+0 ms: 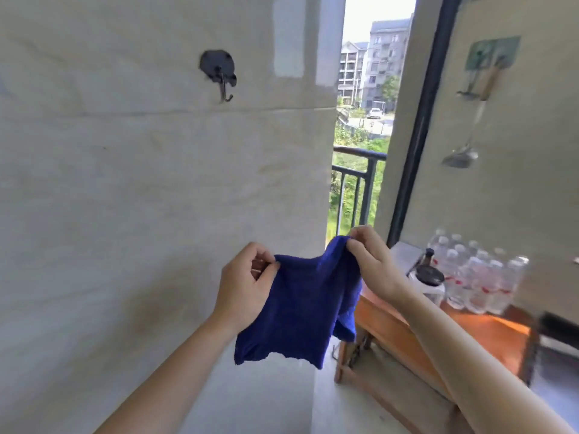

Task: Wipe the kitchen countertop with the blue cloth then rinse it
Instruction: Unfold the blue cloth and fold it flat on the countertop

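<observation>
Left hand: fingers curled in, thumb and forefinger pinching the upper left corner of the blue cloth. Right hand: same kind of pinch on the upper right corner, held a little higher than the left.

Cloth is in the air between the two hands. Its top edge sags between the pinches and its body hangs down to an uneven lower edge. A second fold hangs behind it on the right side.

Behind the cloth and to its left: pale tiled wall. Well above the cloth, up and to the left: black hook stuck to that wall.

Just right of the cloth and lower: wooden table, carrying a jar with a dark lid and, further right, a group of clear water bottles.

Above the cloth, beyond it: balcony railing, with greenery and buildings outside. Up and far right of the cloth: metal ladle hanging on the other wall
</observation>
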Demonstrator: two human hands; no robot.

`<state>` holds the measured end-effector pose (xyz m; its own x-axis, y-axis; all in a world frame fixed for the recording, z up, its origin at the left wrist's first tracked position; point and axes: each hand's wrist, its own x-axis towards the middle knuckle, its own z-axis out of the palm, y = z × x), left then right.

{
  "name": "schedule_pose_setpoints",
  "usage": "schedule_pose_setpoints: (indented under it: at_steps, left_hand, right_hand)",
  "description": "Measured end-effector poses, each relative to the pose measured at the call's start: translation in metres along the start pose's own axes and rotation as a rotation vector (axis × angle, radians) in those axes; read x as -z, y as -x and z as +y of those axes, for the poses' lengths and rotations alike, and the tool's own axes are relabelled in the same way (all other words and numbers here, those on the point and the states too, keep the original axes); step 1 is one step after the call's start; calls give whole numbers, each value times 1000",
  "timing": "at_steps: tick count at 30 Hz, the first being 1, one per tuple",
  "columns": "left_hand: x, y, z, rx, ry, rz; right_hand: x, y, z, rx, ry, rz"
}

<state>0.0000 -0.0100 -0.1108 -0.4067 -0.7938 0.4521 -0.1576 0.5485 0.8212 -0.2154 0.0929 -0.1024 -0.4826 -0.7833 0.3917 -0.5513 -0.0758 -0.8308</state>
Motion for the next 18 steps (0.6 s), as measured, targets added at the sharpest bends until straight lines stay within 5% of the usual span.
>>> schedule_pose_setpoints:
  at_steps: [5, 10, 18]
  left_hand:
    - [-72, 26, -23, 78, 81, -250]
    - [-158, 56, 10, 4, 170, -457]
    - [-289, 168, 102, -328, 178, -904]
  right_hand:
    - [58, 90, 53, -309, -27, -74]
    - [130, 189, 75, -448, 228, 6]
    - [237, 388, 58, -637, 349, 442]
